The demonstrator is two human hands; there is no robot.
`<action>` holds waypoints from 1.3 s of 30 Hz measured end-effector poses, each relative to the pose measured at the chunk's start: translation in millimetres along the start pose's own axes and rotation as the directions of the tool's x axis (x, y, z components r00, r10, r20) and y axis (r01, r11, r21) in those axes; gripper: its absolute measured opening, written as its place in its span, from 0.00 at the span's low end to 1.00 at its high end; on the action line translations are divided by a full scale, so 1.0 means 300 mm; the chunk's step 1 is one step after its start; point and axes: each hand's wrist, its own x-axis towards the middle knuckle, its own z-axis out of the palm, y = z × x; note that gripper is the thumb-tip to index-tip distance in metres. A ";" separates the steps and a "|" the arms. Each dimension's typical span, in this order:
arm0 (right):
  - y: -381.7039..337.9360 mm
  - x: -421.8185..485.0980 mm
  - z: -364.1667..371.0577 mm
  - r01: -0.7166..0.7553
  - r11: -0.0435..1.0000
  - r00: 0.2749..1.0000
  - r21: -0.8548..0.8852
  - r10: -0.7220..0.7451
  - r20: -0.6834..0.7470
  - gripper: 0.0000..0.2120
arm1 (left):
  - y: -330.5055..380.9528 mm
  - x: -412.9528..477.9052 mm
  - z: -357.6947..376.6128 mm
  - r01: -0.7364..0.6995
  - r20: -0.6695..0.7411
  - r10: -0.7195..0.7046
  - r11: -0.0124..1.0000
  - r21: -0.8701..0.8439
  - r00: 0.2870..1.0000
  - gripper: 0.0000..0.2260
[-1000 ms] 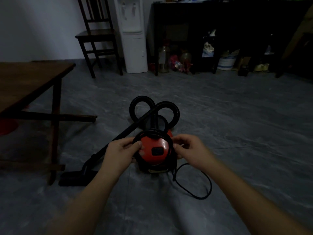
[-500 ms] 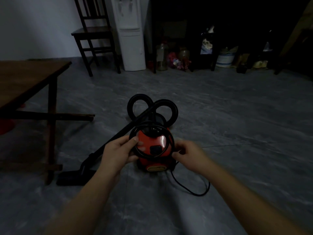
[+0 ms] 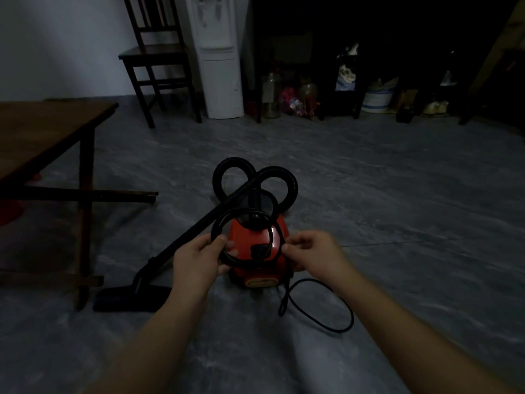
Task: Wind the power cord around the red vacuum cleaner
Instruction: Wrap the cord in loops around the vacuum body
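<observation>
Grey stone-patterned floor (image 3: 369,223) fills the dim room, and the red vacuum cleaner (image 3: 257,275) sits on it straight ahead of me, with its black hose (image 3: 227,166) looped in two rings behind it. Its wand runs down to the floor nozzle (image 3: 127,300) on the left, near a wooden table (image 3: 42,132).

The power cord (image 3: 241,263) is partly gathered. Several turns form a round coil that I hold up in front of the machine's top. My left hand (image 3: 199,260) grips the coil's left side, thumb over the strands and fingers curled behind. My right hand (image 3: 312,254) is closed on the right side, pinching the cord between thumb and fingers.

By my reading, the job is past the halfway mark but not finished. The coil looks to hang in front of the red body rather than wrapped around it, though the poor light leaves me unsure. One loose loop of cord lies on the floor, just right of the machine, and it needs taking up. I cannot make out the plug for certain. What remains is to draw in that slack, seat the turns on the machine and secure the end.
</observation>
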 end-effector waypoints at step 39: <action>-0.022 -0.039 -0.017 0.265 0.885 0.956 -0.383 -0.190 0.223 0.11 | -0.022 0.014 -0.070 -0.363 0.362 0.148 0.667 0.651 0.921 0.12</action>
